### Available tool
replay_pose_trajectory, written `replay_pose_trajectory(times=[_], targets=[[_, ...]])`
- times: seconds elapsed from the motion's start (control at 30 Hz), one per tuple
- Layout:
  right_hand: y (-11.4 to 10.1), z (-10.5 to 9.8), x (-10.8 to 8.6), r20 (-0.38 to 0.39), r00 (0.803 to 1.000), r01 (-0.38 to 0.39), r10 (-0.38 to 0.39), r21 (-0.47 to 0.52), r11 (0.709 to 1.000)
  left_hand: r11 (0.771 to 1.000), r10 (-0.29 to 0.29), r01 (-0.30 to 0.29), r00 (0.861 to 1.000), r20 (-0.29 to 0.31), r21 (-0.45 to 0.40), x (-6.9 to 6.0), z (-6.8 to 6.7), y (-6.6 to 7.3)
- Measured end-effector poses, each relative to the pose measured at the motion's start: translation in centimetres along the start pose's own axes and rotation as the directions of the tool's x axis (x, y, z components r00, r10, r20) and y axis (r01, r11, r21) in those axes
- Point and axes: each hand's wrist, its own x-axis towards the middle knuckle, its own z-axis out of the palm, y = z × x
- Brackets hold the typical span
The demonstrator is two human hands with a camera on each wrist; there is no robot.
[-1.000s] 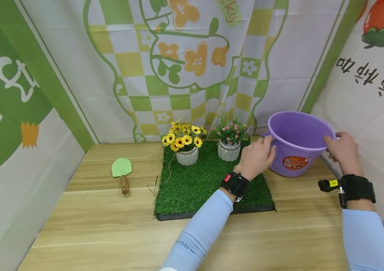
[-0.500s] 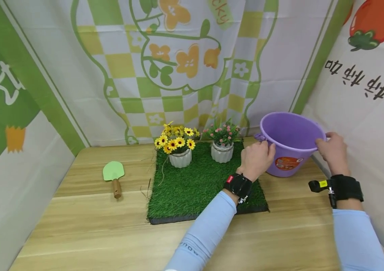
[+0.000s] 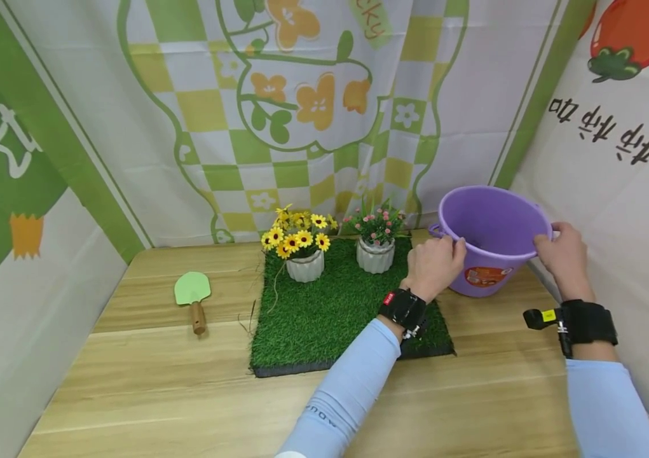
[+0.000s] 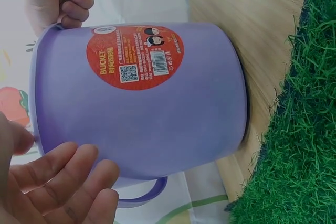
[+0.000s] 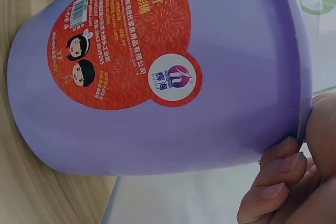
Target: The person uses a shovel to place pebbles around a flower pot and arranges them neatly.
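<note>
A purple bucket (image 3: pixel 481 254) with a red label stands upright at the right of the table, beside the grass mat (image 3: pixel 324 318). My left hand (image 3: pixel 430 267) grips its left rim, the thumb over the edge and the fingers against the outer wall in the left wrist view. On the opposite side my right hand (image 3: pixel 566 257) pinches the rim, its fingers curled beneath it in the right wrist view. Something small and dark shows inside the bucket, too indistinct to name.
On the mat's back part stand two white pots, one with yellow flowers (image 3: pixel 304 266), one with pink flowers (image 3: pixel 375 256). A green trowel (image 3: pixel 192 289) with a wooden handle lies at the left of the table (image 3: pixel 158 381). Printed curtains enclose the back and sides.
The head view has shifted, so the whole scene sits slightly farther left than a second ago. Both hands keep their hold on the bucket's rim, and the bucket tips very slightly.
</note>
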Motion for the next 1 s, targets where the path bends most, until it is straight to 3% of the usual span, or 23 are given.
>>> replay_pose_trajectory(times=[0.23, 0.53, 0.9, 1.0], targets=[[-0.3, 0.4, -0.9, -0.040, 0.999, 0.019, -0.019, 0.007, 1.000, 0.999, -0.017, 0.017, 1.000, -0.002, 0.032, -0.2, -0.2, -0.2], [-0.3, 1.0, -1.4, -0.130, 0.991, 0.042, -0.038, 0.026, 0.999, 0.999, -0.052, 0.051, 0.999, 0.009, 0.012, -0.5, -0.4, -0.5], [-0.9, 1.2, -2.0, -0.108, 0.994, 0.012, 0.001, 0.126, 0.992, 0.996, -0.032, 0.035, 0.999, -0.039, 0.082, -0.6, -0.4, -0.9], [-1.0, 1.2, -1.7, -0.087, 0.995, -0.029, 0.050, 0.227, 0.973, 0.996, -0.035, 0.039, 0.998, -0.045, 0.086, -0.6, -0.4, -0.9]])
